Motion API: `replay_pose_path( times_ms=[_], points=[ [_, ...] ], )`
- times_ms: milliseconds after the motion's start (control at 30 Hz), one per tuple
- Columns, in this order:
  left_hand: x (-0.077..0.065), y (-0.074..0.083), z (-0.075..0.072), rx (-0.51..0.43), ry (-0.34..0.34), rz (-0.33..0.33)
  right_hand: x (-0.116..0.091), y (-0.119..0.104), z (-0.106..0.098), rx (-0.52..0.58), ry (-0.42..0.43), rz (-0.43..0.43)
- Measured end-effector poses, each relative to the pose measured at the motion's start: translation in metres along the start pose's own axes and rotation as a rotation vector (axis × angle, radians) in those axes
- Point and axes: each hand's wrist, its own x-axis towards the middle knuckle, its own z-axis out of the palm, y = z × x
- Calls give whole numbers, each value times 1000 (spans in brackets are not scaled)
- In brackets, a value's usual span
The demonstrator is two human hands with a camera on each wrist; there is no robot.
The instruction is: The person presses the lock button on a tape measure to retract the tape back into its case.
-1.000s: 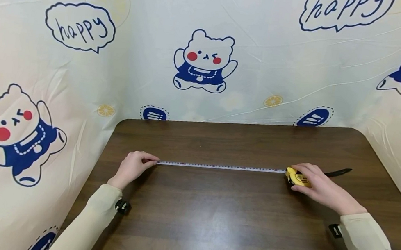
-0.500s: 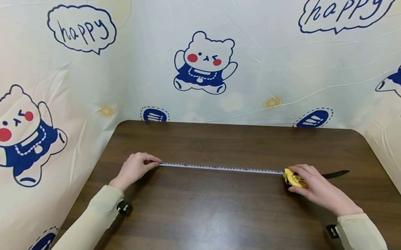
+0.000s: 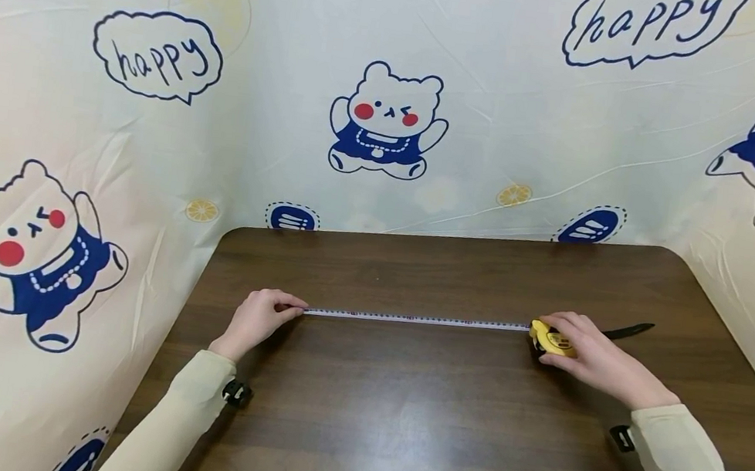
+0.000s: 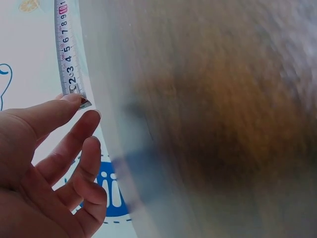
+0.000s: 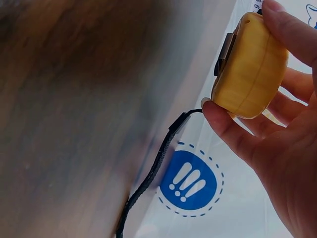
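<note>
A yellow tape measure is at the right of the table in the head view, its white blade drawn out in a straight, nearly level line to the left. My right hand grips the case between thumb and fingers; the right wrist view shows the rounded yellow case with a dark clip on its side. My left hand pinches the blade's end between thumb and index finger. In the left wrist view, the low numbers on the blade start right at the thumb, and the other fingers curl loosely below.
A black wrist strap trails from the case toward the back right. The brown wooden table lies under both hands. Behind it and at its sides hangs a pale printed cloth with bears and lettering.
Both hands have come slightly closer together, and the stretch of blade between them is a little shorter. Both holds are the same, and the head view has shifted slightly.
</note>
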Motion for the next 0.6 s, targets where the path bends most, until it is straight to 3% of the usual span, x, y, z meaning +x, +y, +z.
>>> replay_pose_path(
  times_ms=[600],
  points=[
    [1,7,6,-9,-1,14,4,-3,5,-12,11,-19]
  ],
)
